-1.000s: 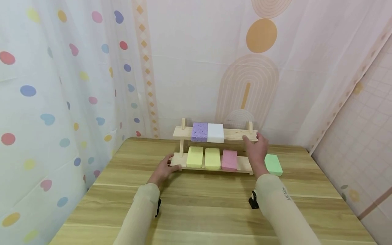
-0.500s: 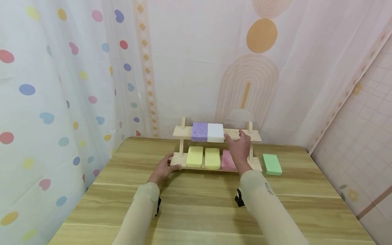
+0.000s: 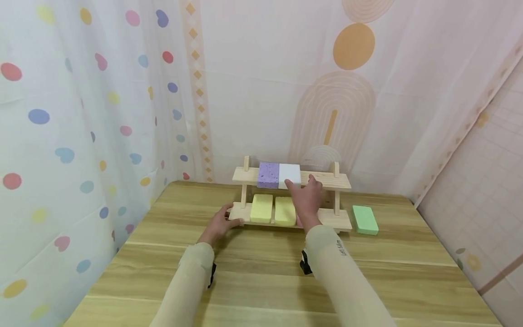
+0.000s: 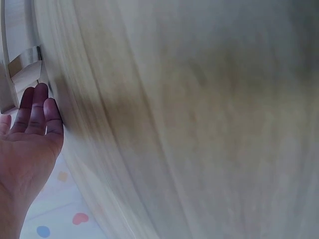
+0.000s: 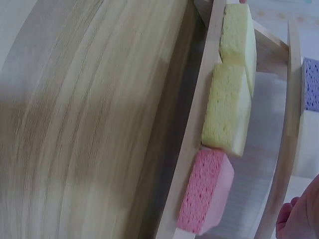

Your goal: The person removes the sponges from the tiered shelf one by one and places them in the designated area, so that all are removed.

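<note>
Two-tier wooden rack (image 3: 337, 220), left end gripped by left hand (image 3: 218, 226). White sponge (image 3: 290, 173), upper shelf (image 3: 327, 180), beside purple sponge (image 3: 268, 175); right hand (image 3: 307, 199) is at the white one's right edge, thumb and fingers spread.

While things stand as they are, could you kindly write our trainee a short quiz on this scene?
1. Multiple choice: which colour of sponge lies on the table, off the wooden rack? A, purple; B, green; C, pink.
2. True or false: the white sponge and the purple sponge are both on the upper shelf.
3. Short answer: which hand is nearer the white sponge?

Key:
1. B; the green sponge lies beside the rack.
2. True; they sit side by side.
3. The right hand; the left hand is at the rack's left end.
</note>
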`<state>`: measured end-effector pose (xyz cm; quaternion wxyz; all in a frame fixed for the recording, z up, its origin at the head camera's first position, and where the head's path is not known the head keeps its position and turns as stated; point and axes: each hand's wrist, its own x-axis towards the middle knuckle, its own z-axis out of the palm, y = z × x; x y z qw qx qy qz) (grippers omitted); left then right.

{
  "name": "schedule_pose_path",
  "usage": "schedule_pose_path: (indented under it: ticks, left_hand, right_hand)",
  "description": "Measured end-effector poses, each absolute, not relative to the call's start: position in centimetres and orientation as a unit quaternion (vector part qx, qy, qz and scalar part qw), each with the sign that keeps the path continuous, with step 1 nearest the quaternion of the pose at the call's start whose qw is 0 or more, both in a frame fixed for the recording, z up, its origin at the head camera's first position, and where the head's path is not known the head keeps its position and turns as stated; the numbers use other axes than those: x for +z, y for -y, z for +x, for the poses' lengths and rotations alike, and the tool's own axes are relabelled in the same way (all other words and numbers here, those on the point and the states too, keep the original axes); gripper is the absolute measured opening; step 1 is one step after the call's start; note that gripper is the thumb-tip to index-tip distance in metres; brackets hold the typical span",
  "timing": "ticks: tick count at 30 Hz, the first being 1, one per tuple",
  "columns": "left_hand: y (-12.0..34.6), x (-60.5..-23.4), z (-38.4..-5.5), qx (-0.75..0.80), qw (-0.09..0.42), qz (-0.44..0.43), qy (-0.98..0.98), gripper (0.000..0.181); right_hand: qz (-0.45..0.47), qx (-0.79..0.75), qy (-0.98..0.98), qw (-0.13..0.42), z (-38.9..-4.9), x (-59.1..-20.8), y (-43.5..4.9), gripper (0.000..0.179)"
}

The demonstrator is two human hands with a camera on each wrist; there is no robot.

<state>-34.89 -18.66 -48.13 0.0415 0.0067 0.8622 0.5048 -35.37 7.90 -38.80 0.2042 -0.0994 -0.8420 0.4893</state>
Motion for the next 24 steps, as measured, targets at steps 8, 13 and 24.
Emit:
schedule_pose_path:
  ticks: [8, 13, 24]
  left_hand:
    - [18.6, -47.9, -34.7, 0.502, 0.039, 0.012, -0.864, 0.077]
    - [18.5, -47.7, -34.5, 0.504, 0.042, 0.009, -0.863, 0.076]
    - [18.7, -48.1, -34.5, 0.505, 0.037, 0.013, -0.862, 0.076]
  right_hand:
    - [-0.115, 0.462, 0.856, 0.202, -36.0, -38.9, -6.6, 0.099]
    - [-0.127, 0.463, 0.855, 0.196, -36.4, -39.0, -6.1, 0.102]
    - [-0.142, 0.462, 0.853, 0.197, -36.7, -39.3, -5.4, 0.105]
